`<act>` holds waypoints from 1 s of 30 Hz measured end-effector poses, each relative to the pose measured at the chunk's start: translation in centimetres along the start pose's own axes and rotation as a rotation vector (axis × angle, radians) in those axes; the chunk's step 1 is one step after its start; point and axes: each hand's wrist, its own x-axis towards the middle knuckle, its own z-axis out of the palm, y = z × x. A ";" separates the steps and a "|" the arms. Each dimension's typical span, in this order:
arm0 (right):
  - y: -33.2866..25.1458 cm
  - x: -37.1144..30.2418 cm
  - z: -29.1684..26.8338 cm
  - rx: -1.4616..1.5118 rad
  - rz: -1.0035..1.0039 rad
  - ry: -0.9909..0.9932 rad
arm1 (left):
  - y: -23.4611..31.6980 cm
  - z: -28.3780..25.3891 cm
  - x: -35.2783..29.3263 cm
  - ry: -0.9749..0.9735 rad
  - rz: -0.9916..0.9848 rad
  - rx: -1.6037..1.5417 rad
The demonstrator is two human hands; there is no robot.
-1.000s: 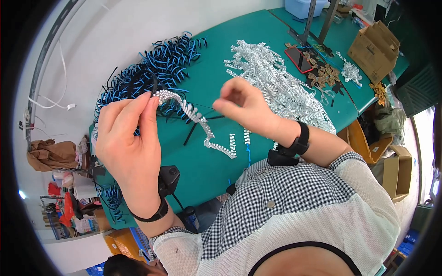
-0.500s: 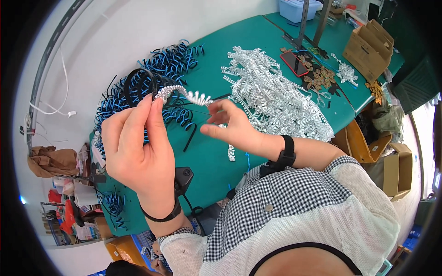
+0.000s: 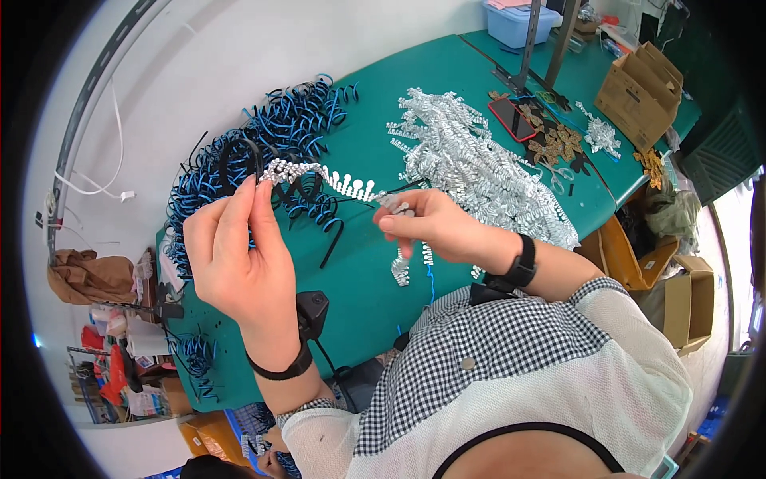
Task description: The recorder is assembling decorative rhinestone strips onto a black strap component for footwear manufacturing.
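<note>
A narrow silver-white strip with a fringe of small round tabs (image 3: 347, 184) stretches, twisted, between my two hands above the table. At its left end, my left hand (image 3: 243, 259) pinches it between thumb and fingertips, beside a black coiled strip (image 3: 238, 152) that seems to be in the same pinch. My right hand (image 3: 439, 227) is closed around the strip farther right, its fingers curled, and a tail of it dangles below. Behind the left hand lies a heap of black and blue spiral strips (image 3: 295, 120). A large pile of silver-white fringed strips (image 3: 471, 168) is beyond my right hand.
On the green table (image 3: 383, 68) at the right are a red-edged phone (image 3: 511, 120), gold glittery cut-outs (image 3: 558, 142), scissors (image 3: 558, 172) and a cardboard box (image 3: 641, 96). A black device (image 3: 312, 311) sits by my left wrist. Another person's hand shows at the bottom.
My right hand has moved slightly right and down and closed from spread fingers onto the silver strip, which is now drawn out longer. The left hand keeps its pinch, shifting a little lower.
</note>
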 end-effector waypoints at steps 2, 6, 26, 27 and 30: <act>-1.2 -0.8 -0.8 -0.028 0.013 0.022 | -0.7 0.2 -0.4 -0.056 0.004 0.028; -2.6 -2.0 -2.6 0.040 0.007 0.036 | -1.4 0.6 -1.0 -0.082 0.006 0.003; -4.4 -1.7 -8.6 -0.827 -0.082 -0.228 | -2.3 -3.7 1.2 -0.742 -0.146 -0.326; -3.1 -1.0 -8.7 -0.788 -0.008 -0.314 | -2.4 -3.8 1.7 -0.851 -0.146 -0.416; -0.8 0.4 -7.7 -0.744 0.121 -0.446 | -2.0 -3.8 3.0 -1.014 -0.113 -0.539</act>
